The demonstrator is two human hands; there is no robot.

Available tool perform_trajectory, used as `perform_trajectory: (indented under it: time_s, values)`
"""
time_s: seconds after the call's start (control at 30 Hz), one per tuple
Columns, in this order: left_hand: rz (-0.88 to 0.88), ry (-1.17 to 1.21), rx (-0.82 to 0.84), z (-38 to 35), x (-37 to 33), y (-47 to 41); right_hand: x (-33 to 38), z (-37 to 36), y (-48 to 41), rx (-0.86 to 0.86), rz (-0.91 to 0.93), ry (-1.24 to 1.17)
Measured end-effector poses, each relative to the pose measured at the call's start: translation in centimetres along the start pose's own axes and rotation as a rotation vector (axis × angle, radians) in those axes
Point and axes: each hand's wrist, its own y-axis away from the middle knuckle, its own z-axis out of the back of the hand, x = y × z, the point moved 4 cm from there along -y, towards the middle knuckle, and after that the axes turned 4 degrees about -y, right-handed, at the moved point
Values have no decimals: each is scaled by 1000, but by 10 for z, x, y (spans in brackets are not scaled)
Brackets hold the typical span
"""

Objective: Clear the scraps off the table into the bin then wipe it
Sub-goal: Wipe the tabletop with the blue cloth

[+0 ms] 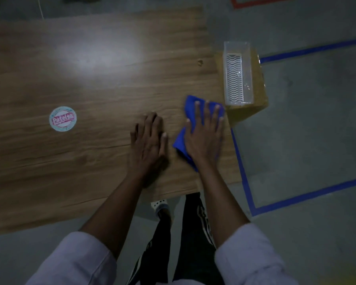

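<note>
Head view: the right hand (206,136) is pressing flat, fingers straight, on a blue cloth (181,144) lying at the table's (90,79) right edge. The left hand (148,138) is resting relaxed on the table, further in. The clear bin (234,79) is sitting just past that edge.

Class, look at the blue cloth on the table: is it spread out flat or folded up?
Folded. The blue cloth lies doubled into a narrow wad under the flat right hand, on the table.
</note>
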Motion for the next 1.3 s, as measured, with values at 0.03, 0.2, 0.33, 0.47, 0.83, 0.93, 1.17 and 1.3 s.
perform_trajectory:
  time_s: [0.03,0.2,0.33,0.47,0.83,0.93,1.17,1.3]
  values:
    - [34,19,-21,-2,4,-2,22,-7,1,19,93,3]
    - [72,129,-45,-4,17,-29,38,-10,44,133,380,-42]
    - [108,13,30,-6,25,-72,-33,9,49,96,187,6]
    - [66,-24,43,-11,34,-105,-28,14,-31,-6,-128,-53]
    - [78,224,-153,-5,45,-105,49,-4,-31,117,364,-58]
    - [77,182,-150,-9,43,-102,-10,12,-27,11,70,-56]
    - [75,146,-201,-11,40,-104,34,-3,-136,-55,-7,-36]
    - [84,151,-226,-9,43,-106,90,-9,-190,38,197,-50]
